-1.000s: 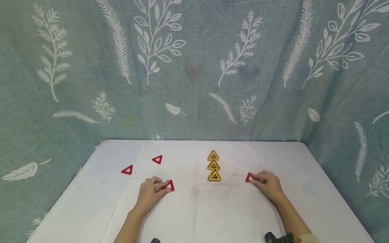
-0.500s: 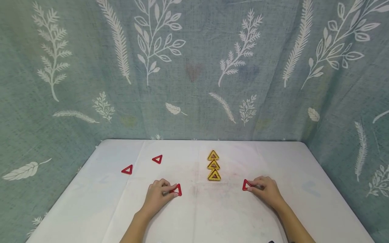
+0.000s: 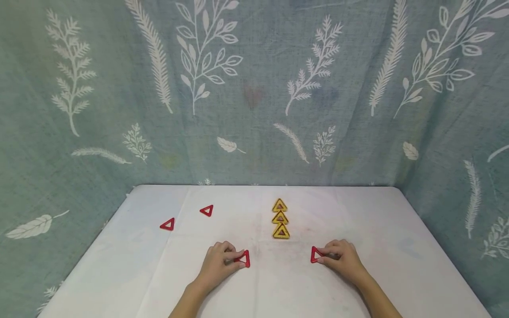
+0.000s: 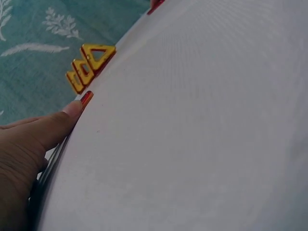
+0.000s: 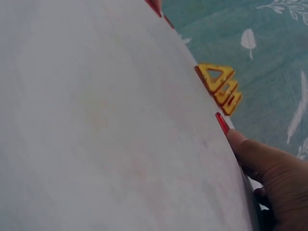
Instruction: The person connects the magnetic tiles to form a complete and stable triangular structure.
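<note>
In the head view, my left hand (image 3: 220, 265) pinches a red triangular frame (image 3: 248, 259) between thumb and fingers, low over or on the white table. Across from it, my right hand (image 3: 343, 259) pinches another red triangular frame (image 3: 313, 255) by its right side. Between and beyond the hands, three yellow triangles (image 3: 281, 237) with dark reddish edges form a column. The left wrist view catches only an end of the held red frame (image 4: 87, 97) past the thumb. Similarly, the right wrist view shows a tip of the other red frame (image 5: 222, 123).
Two more red triangular frames lie apart at the left: one (image 3: 172, 224) nearer the table's left edge, another (image 3: 211, 210) farther back. A blue-green curtain (image 3: 254, 132) with white leaf prints hangs behind the white table (image 3: 131, 265) and along its sides.
Both hands have moved inward and toward the near edge, each carrying its red triangular frame, so the two frames are closer together. The yellow column and the loose red frames stay put.
</note>
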A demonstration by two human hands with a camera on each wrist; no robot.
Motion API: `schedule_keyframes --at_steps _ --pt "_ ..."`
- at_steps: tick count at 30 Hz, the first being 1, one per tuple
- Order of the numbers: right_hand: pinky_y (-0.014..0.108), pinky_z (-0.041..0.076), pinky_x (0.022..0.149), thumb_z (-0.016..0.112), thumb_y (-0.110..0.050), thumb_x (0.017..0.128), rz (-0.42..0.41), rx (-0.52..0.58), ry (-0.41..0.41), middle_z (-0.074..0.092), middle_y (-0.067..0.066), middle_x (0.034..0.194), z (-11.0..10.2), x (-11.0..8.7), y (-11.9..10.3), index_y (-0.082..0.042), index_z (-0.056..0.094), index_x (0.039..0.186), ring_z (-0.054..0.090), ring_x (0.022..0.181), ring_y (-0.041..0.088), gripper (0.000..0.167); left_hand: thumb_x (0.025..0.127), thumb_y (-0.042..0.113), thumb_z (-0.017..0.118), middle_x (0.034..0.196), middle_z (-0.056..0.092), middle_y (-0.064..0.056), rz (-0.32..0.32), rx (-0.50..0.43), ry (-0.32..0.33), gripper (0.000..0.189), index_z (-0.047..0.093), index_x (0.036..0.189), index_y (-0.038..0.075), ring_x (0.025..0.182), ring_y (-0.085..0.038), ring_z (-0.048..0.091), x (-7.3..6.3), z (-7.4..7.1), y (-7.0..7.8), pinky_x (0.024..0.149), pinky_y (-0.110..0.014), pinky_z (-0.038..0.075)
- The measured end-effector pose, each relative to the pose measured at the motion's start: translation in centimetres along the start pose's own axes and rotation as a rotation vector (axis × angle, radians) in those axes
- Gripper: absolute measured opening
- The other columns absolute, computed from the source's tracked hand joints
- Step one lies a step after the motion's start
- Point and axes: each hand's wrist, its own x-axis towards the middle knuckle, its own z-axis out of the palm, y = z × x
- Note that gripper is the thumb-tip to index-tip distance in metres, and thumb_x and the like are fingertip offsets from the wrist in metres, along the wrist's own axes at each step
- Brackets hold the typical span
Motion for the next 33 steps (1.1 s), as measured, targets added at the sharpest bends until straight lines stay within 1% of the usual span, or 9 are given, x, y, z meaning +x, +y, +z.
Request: schedule_keyframes --at_steps 3,7,12,14,18,23,26,29,33 --pt "0.029 0.029 0.068 0.083 -0.024 0.067 -0.003 0.005 -0.004 0.063 -0.014 0.081 0.3 -0.1 -0.5 -0.017 0.078 0.088 0.043 0.075 0.003 0.022 0.073 0.042 0.077 0.086 0.048 0.02 0.042 0.001 -0.014 0.035 0.076 0.101 0.021 0.081 -0.003 0.039 0.0 0.3 0.6 0.073 -0.028 0.034" --pt "0.03 0.029 0.069 0.084 -0.023 0.066 0.009 0.002 -0.004 0.062 -0.015 0.08 0.5 -0.1 -0.8 -0.017 0.078 0.087 0.043 0.075 0.003 0.022 0.073 0.043 0.076 0.085 0.048 0.02 0.063 -0.001 -0.024 0.035 0.076 0.101 0.022 0.08 -0.002 0.037 0.1 0.7 1.2 0.071 -0.027 0.033" --pt "0.028 0.03 0.068 0.084 -0.024 0.067 0.008 0.035 -0.053 0.062 -0.015 0.08 0.9 -0.2 -1.2 -0.018 0.078 0.088 0.044 0.075 0.002 0.022 0.074 0.042 0.076 0.084 0.048 0.02 0.109 -0.004 -0.011 0.033 0.076 0.101 0.023 0.079 -0.002 0.037 0.0 1.3 1.6 0.072 -0.028 0.032" --pt "0.027 0.031 0.067 0.083 -0.024 0.068 -0.017 0.057 -0.069 0.062 -0.014 0.081 1.2 -0.2 -1.4 -0.017 0.078 0.088 0.043 0.075 0.002 0.022 0.074 0.042 0.075 0.085 0.048 0.019 0.134 -0.007 -0.002 0.033 0.076 0.101 0.022 0.079 -0.002 0.037 0.0 1.5 1.7 0.072 -0.028 0.032" --pt "0.026 0.031 0.065 0.083 -0.021 0.067 -0.092 0.092 -0.064 0.063 -0.012 0.081 1.7 -0.1 -1.8 -0.016 0.077 0.086 0.043 0.074 0.003 0.021 0.074 0.044 0.074 0.086 0.05 0.017 0.182 -0.01 -0.001 0.034 0.075 0.101 0.023 0.079 -0.002 0.038 0.2 1.9 2.2 0.072 -0.028 0.032" --pt "0.023 0.031 0.064 0.082 -0.02 0.068 -0.14 0.125 -0.089 0.063 -0.011 0.081 2.2 -0.1 -2.3 -0.014 0.077 0.087 0.042 0.072 0.002 0.02 0.075 0.046 0.073 0.087 0.049 0.019 0.199 -0.001 -0.031 0.035 0.075 0.103 0.025 0.08 -0.001 0.037 0.4 2.4 2.9 0.072 -0.026 0.03" --pt "0.022 0.033 0.062 0.081 -0.021 0.07 -0.127 0.156 -0.132 0.063 -0.009 0.081 2.4 -0.2 -2.8 -0.013 0.077 0.088 0.043 0.072 0.003 0.02 0.075 0.046 0.073 0.086 0.049 0.019 0.207 -0.008 -0.048 0.035 0.074 0.103 0.025 0.08 -0.001 0.036 0.5 2.7 3.4 0.072 -0.026 0.03" --pt "0.021 0.036 0.061 0.079 -0.024 0.073 -0.091 0.186 -0.187 0.063 -0.007 0.083 2.6 -0.2 -3.4 -0.011 0.077 0.09 0.045 0.073 0.003 0.021 0.075 0.046 0.072 0.086 0.049 0.017 0.225 -0.012 -0.052 0.036 0.075 0.103 0.024 0.08 -0.002 0.037 0.6 3.1 3.9 0.072 -0.027 0.031" --pt "0.021 0.038 0.063 0.078 -0.028 0.074 -0.074 0.186 -0.227 0.062 -0.008 0.083 2.9 -0.2 -3.9 -0.012 0.077 0.092 0.045 0.075 0.002 0.024 0.074 0.046 0.072 0.086 0.049 0.017 0.235 -0.019 -0.056 0.036 0.075 0.103 0.023 0.08 -0.002 0.038 0.8 3.5 4.4 0.074 -0.027 0.032"
